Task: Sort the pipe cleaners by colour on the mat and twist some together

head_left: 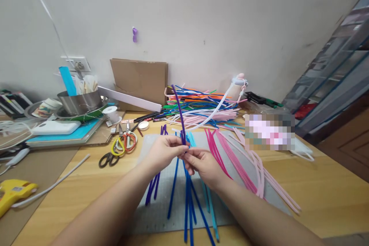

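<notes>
Purple stem [179,103] held at the centre of the frame, its free length rising upright and slightly tilted to the left. The left hand [168,150] pinches it between thumb and fingers near its lower end; the right hand [203,163], its fingertips meeting the left's, closes on the same end, where the exact grip is partly hidden. The work appears to be at an early stage: the held length is still nearly straight, no finished piece is seen, and the sorted stems on the grey mat [161,217] seem yet to be used. Counts on the mat, from left to right: about three purple stems [157,186], roughly five dark blue stems [186,215], at least two light blue stems [212,215], and magenta and pink groups [238,159] too closely packed to count. Farther out lie one mixed pile of stems [201,111] at upper centre, one spool [111,115] and overlapping scissors [119,146] left of centre, and one yellow glue gun [17,190] at lower left.
</notes>
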Demonstrator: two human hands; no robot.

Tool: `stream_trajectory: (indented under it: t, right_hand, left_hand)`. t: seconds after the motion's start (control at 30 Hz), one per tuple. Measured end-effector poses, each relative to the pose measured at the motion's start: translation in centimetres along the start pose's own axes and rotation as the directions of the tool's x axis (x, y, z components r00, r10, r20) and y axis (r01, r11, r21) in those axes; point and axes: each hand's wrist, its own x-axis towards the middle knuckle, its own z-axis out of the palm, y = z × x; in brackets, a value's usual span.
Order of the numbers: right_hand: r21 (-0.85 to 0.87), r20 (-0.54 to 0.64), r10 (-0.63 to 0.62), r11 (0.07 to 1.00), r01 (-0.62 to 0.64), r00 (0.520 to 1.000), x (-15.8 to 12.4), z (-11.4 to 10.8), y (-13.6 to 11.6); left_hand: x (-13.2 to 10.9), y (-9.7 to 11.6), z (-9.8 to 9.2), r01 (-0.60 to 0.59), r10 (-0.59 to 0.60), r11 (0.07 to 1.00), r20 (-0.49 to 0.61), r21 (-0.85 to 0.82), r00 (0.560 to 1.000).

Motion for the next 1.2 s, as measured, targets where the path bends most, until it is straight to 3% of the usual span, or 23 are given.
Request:
stream_trajectory:
  t: [0.23, 0.47, 0.83, 1.0, 1.2]
  right_hand:
    - [0.066, 0.005, 0.073, 0.995, -0.073, 0.997, -0.2, 0.0, 0.5]
    - [0.038, -0.021, 0.046, 0.998, -0.045, 0.999, -0.1, -0.2, 0.7]
    - [0.189, 0.096, 0.011, 0.981, -0.030, 0.995, -0.1, -0.2, 1.1]
    - [0.178, 0.000, -0.003, 0.984, 0.003, 1.000, 0.0, -0.1, 1.0]
    - [0.108, -0.111, -0.021, 0.994, 0.033, 0.994, -0.1, 0.2, 0.8]
  left_hand:
    - [0.4, -0.9, -0.4, 0.018, -0.013, 0.996, 0.057, -0.082, 0.998]
    - [1.0, -1.6, -0.3, -0.065, 0.063, 0.981, -0.016, -0.182, 0.998]
    - [0.6, -2.0, -0.8, 0.010, 0.019, 0.985, 0.167, -0.173, 0.986]
    - [0.7, -0.9, -1.3, -0.074, 0.085, 0.986, 0.072, -0.150, 0.994]
    - [0.7, 0.1, -1.9, -0.158, 0.160, 0.985, -0.026, 0.076, 0.987]
